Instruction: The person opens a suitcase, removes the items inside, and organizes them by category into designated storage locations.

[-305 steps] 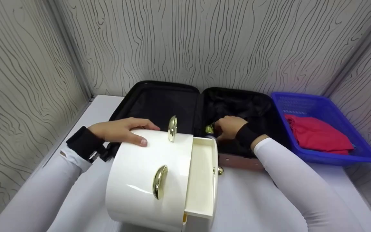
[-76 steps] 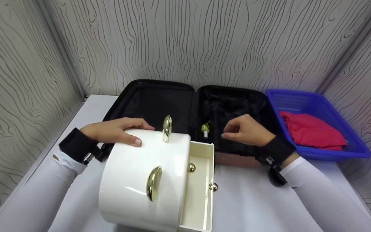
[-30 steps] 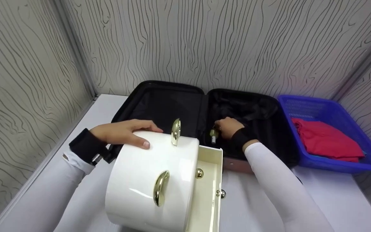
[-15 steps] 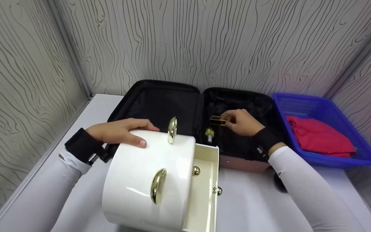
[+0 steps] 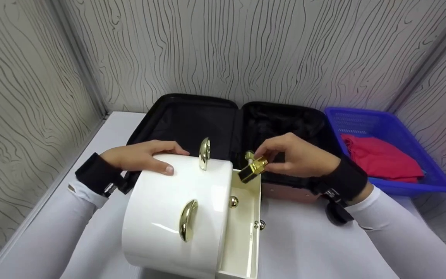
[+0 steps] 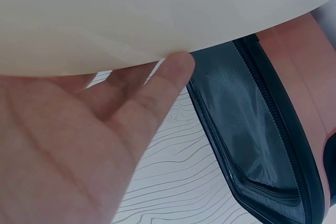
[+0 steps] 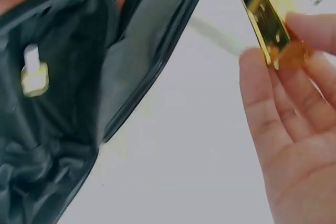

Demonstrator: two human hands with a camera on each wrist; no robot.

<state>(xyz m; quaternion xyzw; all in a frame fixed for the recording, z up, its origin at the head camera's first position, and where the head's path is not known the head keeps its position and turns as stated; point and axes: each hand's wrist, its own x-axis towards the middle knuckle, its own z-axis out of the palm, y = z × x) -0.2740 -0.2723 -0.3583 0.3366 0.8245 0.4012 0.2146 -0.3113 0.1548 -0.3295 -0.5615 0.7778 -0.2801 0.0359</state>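
Note:
My right hand (image 5: 296,157) pinches a small black-and-gold rectangular case (image 5: 253,169) between thumb and fingers, tilted above the back end of a pulled-out cream drawer (image 5: 240,232). In the right wrist view the same gold-edged case (image 7: 265,19) shows between the fingertips. The drawer belongs to a glossy white rounded cosmetics box (image 5: 161,217) with gold handles (image 5: 188,221). My left hand (image 5: 145,157) rests on the box's far left top, thumb extended. A small green bottle (image 7: 35,80) with a white cap lies in the suitcase's right half; the head view partly hides it.
Behind the box, an open black-lined suitcase (image 5: 203,120) with a pink shell (image 5: 289,192) lies on the white table (image 5: 304,240). To the right stands a blue basket (image 5: 393,186) with red cloth (image 5: 381,159). Wood-patterned panels (image 5: 223,50) enclose the table.
My right hand took the black-and-gold case from the suitcase and brought it left and toward me, over the drawer. My left hand keeps its place on the white box.

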